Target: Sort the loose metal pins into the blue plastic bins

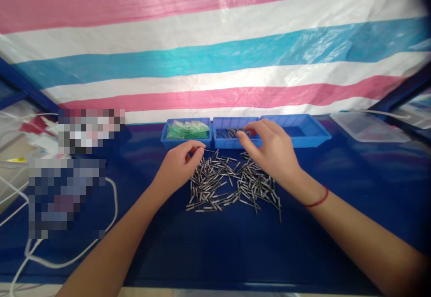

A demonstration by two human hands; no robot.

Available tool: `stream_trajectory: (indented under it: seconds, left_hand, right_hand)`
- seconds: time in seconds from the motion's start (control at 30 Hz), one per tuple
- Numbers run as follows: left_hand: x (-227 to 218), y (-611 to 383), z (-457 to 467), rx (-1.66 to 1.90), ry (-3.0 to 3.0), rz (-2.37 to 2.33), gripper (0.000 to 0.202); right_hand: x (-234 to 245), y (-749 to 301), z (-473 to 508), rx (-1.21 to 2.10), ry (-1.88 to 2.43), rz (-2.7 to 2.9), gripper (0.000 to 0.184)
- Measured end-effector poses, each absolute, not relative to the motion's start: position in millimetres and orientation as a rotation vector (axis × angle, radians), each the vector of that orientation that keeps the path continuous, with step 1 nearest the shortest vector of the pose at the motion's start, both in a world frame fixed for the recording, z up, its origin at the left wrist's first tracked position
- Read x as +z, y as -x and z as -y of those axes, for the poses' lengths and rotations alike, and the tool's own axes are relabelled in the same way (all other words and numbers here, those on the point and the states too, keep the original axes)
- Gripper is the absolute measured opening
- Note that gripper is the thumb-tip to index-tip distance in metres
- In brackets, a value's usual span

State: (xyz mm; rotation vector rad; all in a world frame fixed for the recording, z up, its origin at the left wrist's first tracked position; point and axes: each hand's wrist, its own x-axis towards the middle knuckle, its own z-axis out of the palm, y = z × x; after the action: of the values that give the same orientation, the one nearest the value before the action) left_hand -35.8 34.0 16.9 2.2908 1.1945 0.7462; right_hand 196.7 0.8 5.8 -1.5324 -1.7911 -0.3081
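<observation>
A loose pile of silver blind rivets point(208, 185) with thin dark stems lies on the blue table, spread into two heaps. My left hand point(182, 164) is at the upper left edge of the pile, thumb and index finger pinched together. A thin dark stem shows by those fingertips; whether they grip it I cannot tell. Over the front of the middle blue bin point(235, 143) hovers my right hand point(274, 151), its thumb and fingers apart with nothing visible between them. More rivets point(232, 133) lie inside that bin, partly hidden by the hand.
The left blue bin point(186, 144) holds small green plastic packets point(186, 130). A right blue bin point(311, 139) adjoins the middle one. Nearby lies a translucent plastic lid point(370, 128). A white cable point(116, 203) loops at left beside blurred-out items. A striped sheet point(215, 63) hangs behind.
</observation>
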Motion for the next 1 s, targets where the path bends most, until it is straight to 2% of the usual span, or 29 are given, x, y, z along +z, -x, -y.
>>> stream_trajectory:
  seconds: [0.2, 0.5, 1.0]
  left_hand:
    - [15.6, 44.5, -43.0, 0.507, -2.543, -1.079, 0.024]
    - [-7.5, 22.0, -28.0, 0.37, -2.746, -0.86, 0.02]
    - [-5.2, 17.5, -23.1, 0.276, -2.89, -0.92, 0.02]
  right_hand:
    - [-14.9, -186.1, 28.8, -0.077, 1.471, 1.818, 0.014]
    - [-17.3, -183.9, 38.0, 0.188, 1.428, 1.809, 0.011]
    - [-17.1, -178.7, 41.9, 0.305, 1.455, 1.8, 0.011]
